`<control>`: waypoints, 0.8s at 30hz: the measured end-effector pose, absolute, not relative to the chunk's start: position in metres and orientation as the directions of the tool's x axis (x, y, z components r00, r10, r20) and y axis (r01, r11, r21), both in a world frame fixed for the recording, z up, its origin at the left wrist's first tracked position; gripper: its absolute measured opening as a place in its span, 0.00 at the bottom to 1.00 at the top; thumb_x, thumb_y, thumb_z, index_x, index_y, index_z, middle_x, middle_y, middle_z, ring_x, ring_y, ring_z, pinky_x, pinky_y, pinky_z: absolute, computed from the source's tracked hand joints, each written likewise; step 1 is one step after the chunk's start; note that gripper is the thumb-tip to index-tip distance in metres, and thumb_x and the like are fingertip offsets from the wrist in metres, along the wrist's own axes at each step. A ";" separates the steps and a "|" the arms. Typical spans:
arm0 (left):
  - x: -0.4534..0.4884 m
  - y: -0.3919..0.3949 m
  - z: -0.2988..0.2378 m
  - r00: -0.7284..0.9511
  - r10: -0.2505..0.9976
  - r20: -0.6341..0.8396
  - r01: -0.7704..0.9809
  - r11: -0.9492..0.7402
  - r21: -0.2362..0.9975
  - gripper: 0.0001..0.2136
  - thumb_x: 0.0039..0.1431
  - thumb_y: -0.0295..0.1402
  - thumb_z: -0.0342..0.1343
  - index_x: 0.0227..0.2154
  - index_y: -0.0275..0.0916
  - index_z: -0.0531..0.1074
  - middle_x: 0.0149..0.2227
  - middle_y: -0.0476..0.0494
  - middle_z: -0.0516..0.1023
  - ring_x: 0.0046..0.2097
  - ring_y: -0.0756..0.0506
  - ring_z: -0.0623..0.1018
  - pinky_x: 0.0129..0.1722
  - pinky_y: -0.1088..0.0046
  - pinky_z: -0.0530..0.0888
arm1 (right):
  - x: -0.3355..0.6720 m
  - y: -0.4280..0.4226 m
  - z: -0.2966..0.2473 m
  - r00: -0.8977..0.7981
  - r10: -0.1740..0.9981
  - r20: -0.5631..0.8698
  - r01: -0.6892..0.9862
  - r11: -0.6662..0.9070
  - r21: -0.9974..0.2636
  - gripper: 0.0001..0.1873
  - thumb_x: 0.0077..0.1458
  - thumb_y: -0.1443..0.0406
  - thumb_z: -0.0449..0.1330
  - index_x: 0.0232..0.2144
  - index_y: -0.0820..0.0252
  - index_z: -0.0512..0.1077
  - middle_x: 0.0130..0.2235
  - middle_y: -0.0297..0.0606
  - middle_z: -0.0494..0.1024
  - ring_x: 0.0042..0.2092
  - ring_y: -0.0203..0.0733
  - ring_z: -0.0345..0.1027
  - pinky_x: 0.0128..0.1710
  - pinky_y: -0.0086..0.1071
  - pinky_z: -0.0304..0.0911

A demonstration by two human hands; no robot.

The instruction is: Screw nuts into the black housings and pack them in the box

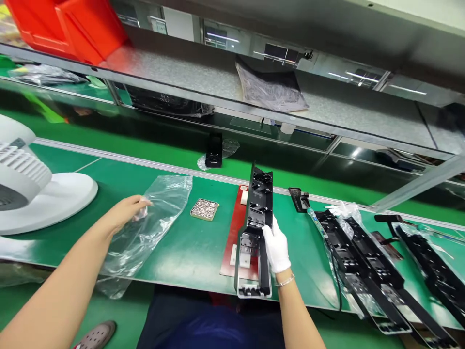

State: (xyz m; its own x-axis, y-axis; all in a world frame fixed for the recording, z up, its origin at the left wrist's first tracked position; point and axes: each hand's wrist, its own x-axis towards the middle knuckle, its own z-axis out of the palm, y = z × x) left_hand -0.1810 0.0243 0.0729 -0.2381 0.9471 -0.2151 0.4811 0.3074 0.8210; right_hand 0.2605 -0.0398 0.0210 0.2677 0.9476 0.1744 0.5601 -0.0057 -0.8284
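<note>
My bare left hand (132, 211) pinches the edge of a clear plastic bag (160, 213), which lies loosely over the left of the bench and hangs past its front edge. In a white glove, my right hand (276, 246) grips the side of a long black plastic housing (259, 206). The housing is held above a red plate (238, 223) with white blocks on it. Inside the housing are ribs and a metal bracket. Between the hands sits a small square tin (205, 209) filled with tiny metal parts.
More black housings (358, 261) lie on the right with plastic wrap and a cable. A hammer-shaped tool (390, 223) is beside them. At the left stands a white fan (69, 194). A metal shelf (189, 72) crosses above, carrying a red bin (72, 29).
</note>
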 end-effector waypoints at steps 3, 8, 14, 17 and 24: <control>-0.152 -0.005 0.093 -0.198 0.958 -0.206 0.244 0.252 0.937 0.25 0.43 0.52 0.65 0.37 0.36 0.74 0.32 0.46 0.79 0.23 0.57 0.65 0.21 0.81 0.62 | 0.247 -0.051 0.041 0.231 0.962 0.143 0.514 0.004 -0.858 0.40 0.58 0.46 0.46 0.62 0.69 0.66 0.62 0.45 0.64 0.62 0.33 0.63 0.68 0.28 0.63; -0.086 -0.052 0.095 -0.165 0.952 -0.256 -0.064 0.249 0.966 0.38 0.31 0.54 0.74 0.46 0.39 0.73 0.43 0.42 0.80 0.31 0.54 0.75 0.26 0.79 0.75 | 0.198 -0.067 0.075 -0.016 1.000 0.017 0.567 0.023 -0.823 0.25 0.62 0.52 0.46 0.36 0.70 0.70 0.37 0.40 0.73 0.34 0.22 0.58 0.37 0.18 0.54; -0.041 -0.087 0.080 -0.082 0.960 -0.267 -0.399 0.214 0.891 0.42 0.47 0.51 0.69 0.64 0.49 0.62 0.61 0.41 0.73 0.51 0.45 0.81 0.44 0.73 0.82 | 0.153 -0.089 0.080 -0.151 0.970 -0.190 0.733 -0.019 -0.680 0.19 0.63 0.58 0.50 0.32 0.72 0.67 0.28 0.35 0.63 0.29 0.20 0.36 0.34 0.21 0.30; -0.035 -0.101 0.084 0.013 0.982 -0.191 -0.418 0.179 0.891 0.37 0.58 0.54 0.58 0.67 0.49 0.58 0.65 0.41 0.70 0.62 0.41 0.75 0.58 0.62 0.79 | 0.147 -0.099 0.078 -0.155 0.965 -0.210 0.752 -0.022 -0.659 0.15 0.63 0.62 0.51 0.33 0.72 0.68 0.28 0.35 0.62 0.29 0.21 0.30 0.35 0.23 0.28; -0.021 -0.119 0.106 -0.128 0.969 -0.209 -0.188 0.183 0.965 0.39 0.38 0.51 0.70 0.58 0.55 0.71 0.64 0.55 0.72 0.66 0.37 0.71 0.50 0.72 0.84 | 0.157 -0.124 0.084 -0.175 0.978 -0.111 0.650 0.030 -0.759 0.18 0.55 0.56 0.62 0.35 0.68 0.75 0.45 0.39 0.71 0.45 0.23 0.60 0.51 0.17 0.57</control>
State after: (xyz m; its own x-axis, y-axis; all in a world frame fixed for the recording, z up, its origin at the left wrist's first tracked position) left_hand -0.0215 -0.1193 0.1064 -0.1279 0.9695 -0.2091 -0.1880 0.1833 0.9649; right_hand 0.1567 -0.1243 0.0843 -0.1747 0.9784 -0.1107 0.6502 0.0302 -0.7592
